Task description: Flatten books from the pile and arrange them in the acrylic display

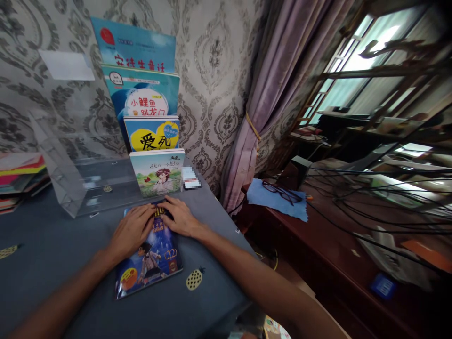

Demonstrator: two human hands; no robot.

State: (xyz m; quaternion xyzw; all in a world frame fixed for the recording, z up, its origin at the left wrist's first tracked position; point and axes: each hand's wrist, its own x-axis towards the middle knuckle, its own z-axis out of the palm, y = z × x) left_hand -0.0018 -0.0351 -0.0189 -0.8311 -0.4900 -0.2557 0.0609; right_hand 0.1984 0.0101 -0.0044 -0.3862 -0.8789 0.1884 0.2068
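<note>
A dark blue book (155,259) with a cartoon figure on its cover lies flat on the grey-blue tablecloth (92,301). On its upper left part rests my left hand (132,230), fingers stretched out over the cover. My right hand (180,216) lies on the book's upper right part, its fingers spread and pointing left. Just behind the hands, several books stand in stepped rows in a clear acrylic stand (67,188). The front one is a white-and-green book (160,174); behind it come a blue-and-yellow book (151,134), a teal book (144,92) and a taller blue book (137,44).
Coloured papers and books (21,172) are stacked at the left edge. A phone-like object (191,179) sits right of the stand. To the right, a dark red desk (289,235) holds glasses (282,192) on a blue cloth (257,197), and tangled cables. A purple curtain (261,113) hangs behind.
</note>
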